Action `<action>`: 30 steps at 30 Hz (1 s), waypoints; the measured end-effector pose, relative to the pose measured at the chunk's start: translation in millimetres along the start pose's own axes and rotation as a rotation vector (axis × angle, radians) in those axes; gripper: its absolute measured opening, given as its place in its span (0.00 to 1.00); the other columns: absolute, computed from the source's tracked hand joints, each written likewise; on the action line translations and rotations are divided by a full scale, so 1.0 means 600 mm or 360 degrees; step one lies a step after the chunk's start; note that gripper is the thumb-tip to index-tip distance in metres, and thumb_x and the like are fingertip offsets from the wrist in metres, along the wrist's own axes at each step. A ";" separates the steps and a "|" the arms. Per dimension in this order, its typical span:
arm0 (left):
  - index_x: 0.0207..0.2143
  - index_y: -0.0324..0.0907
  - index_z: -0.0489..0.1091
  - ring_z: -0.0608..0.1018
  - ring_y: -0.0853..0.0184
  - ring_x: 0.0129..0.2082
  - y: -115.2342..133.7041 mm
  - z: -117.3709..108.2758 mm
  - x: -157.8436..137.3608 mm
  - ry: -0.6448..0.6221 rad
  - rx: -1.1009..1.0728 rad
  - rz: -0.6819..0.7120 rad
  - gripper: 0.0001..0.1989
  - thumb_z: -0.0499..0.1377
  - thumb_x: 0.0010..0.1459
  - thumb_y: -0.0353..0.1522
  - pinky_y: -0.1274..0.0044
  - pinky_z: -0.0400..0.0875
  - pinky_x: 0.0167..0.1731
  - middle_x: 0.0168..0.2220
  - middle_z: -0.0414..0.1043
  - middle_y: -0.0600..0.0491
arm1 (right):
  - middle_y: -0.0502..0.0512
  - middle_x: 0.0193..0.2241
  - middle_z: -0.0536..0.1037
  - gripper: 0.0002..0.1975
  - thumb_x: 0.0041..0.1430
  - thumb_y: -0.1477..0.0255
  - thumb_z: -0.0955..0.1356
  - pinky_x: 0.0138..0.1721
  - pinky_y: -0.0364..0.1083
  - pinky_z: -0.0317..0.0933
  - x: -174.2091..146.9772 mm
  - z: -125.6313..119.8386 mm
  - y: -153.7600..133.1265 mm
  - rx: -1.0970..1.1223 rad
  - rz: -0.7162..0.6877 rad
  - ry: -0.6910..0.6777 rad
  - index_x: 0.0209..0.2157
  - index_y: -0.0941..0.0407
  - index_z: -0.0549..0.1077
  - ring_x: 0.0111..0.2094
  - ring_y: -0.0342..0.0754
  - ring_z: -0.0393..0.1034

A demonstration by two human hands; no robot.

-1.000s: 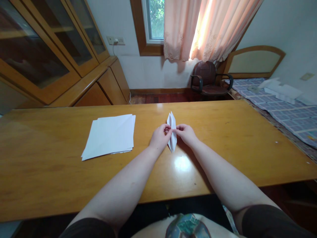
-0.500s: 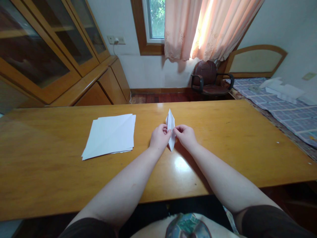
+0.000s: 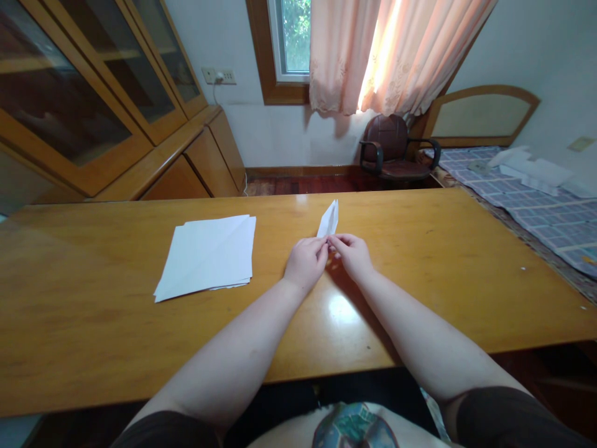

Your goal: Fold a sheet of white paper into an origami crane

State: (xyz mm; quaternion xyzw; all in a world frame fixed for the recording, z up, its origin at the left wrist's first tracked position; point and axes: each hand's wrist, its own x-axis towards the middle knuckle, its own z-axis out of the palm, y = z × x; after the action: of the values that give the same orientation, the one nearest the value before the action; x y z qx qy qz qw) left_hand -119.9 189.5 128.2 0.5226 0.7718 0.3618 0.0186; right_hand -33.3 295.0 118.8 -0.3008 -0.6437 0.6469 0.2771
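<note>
Left hand (image 3: 306, 262): fingers curled in, thumb laid along the near end of a folded paper piece (image 3: 327, 223); the piece is held in a narrow grip. Right hand (image 3: 354, 256): thumb and forefinger brought together in a pinch at the same near end, close against the left fingertips; the remaining fingers are bent beneath. The exact contact of each fingertip is partly hidden by the hands themselves.

Material: white paper, matt, creased into a slim, flat-sided form with straight edges. The far end is tapered to a point, and a lengthwise fold line with a shaded recess is seen toward its right side. The near end is covered by the fingers, so its shape cannot be told.

Orientation: long axis directed away from the body, with a slight lean to the right; the pointed end is aimed at the far edge of the table (image 3: 433, 267). Position: over the middle of the table, beyond the hands; whether the wood is touched by the paper cannot be told.

Surface: yellow-brown wood, glossy, with a bright reflection nearer the body. To the left, well apart from the hands, a stack of white sheets (image 3: 208, 256) is laid flat, its edges slightly misaligned.
</note>
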 end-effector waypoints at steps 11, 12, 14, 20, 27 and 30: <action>0.40 0.43 0.72 0.73 0.65 0.44 -0.004 -0.001 0.001 0.0283 -0.0281 -0.0111 0.10 0.55 0.57 0.34 0.70 0.64 0.49 0.42 0.74 0.50 | 0.48 0.18 0.71 0.13 0.40 0.63 0.71 0.23 0.41 0.61 0.023 -0.005 0.022 0.0244 0.0155 0.0067 0.21 0.58 0.70 0.20 0.41 0.64; 0.41 0.42 0.70 0.74 0.66 0.42 -0.011 0.002 0.004 0.0407 -0.0410 -0.0224 0.11 0.57 0.56 0.34 0.72 0.67 0.46 0.42 0.74 0.49 | 0.48 0.19 0.72 0.12 0.41 0.63 0.71 0.24 0.41 0.61 0.021 -0.004 0.021 0.0223 0.0135 0.0055 0.22 0.58 0.70 0.21 0.41 0.65; 0.42 0.39 0.68 0.76 0.67 0.37 -0.023 0.008 0.011 0.0440 -0.0720 -0.0431 0.14 0.60 0.53 0.34 0.74 0.70 0.41 0.39 0.74 0.48 | 0.49 0.20 0.73 0.12 0.41 0.64 0.71 0.26 0.42 0.62 0.017 -0.002 0.017 0.0219 0.0137 0.0016 0.22 0.58 0.71 0.22 0.42 0.66; 0.34 0.38 0.73 0.77 0.68 0.32 -0.029 0.010 0.016 0.0201 -0.0975 -0.0627 0.09 0.59 0.52 0.35 0.76 0.72 0.35 0.32 0.77 0.50 | 0.50 0.24 0.75 0.12 0.37 0.66 0.72 0.32 0.45 0.65 0.013 0.000 0.014 0.0380 0.0195 -0.0121 0.25 0.57 0.70 0.26 0.44 0.69; 0.32 0.40 0.72 0.76 0.68 0.30 -0.032 0.012 0.014 0.0164 -0.0944 -0.0516 0.09 0.58 0.53 0.36 0.77 0.71 0.33 0.30 0.76 0.53 | 0.49 0.26 0.75 0.14 0.39 0.66 0.73 0.30 0.42 0.62 0.017 0.000 0.023 0.0437 0.0056 -0.0237 0.28 0.57 0.71 0.27 0.42 0.68; 0.34 0.39 0.68 0.75 0.70 0.28 -0.034 0.020 0.016 0.0239 -0.1127 -0.0550 0.09 0.60 0.51 0.35 0.79 0.70 0.30 0.28 0.73 0.54 | 0.51 0.28 0.76 0.17 0.38 0.66 0.74 0.30 0.42 0.61 0.018 0.001 0.023 0.0447 0.0042 -0.0260 0.32 0.57 0.72 0.28 0.43 0.69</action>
State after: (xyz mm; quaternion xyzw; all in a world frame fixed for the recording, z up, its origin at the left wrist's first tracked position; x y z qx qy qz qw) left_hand -135.9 199.8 111.0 0.3185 0.6752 0.6341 0.2016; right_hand -40.5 302.4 104.8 -0.2138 -0.5633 0.7563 0.2548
